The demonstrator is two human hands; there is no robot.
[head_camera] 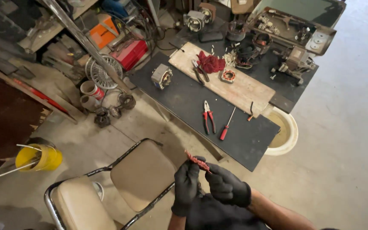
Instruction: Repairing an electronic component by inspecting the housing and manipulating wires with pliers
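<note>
Both hands wear black gloves and meet low in the near middle of the view, above a tan padded chair [143, 174]. The left hand [187, 185] has its grip closed around the lower end of a small reddish bundle of copper winding wire [198, 162], which sticks up and to the left between the two hands. The right hand [228, 186] has its fingers curled and pinches the bundle near its near end. To work this step well, the left hand should hold the bundle steady while the right hand works only the free strands, keeping them flat and untwisted, since thin wire probably kinks easily. Beyond, on the dark bench [243, 136], red-handled pliers [208, 116] and a red-handled screwdriver [227, 125] lie side by side, well apart from the hands.
</note>
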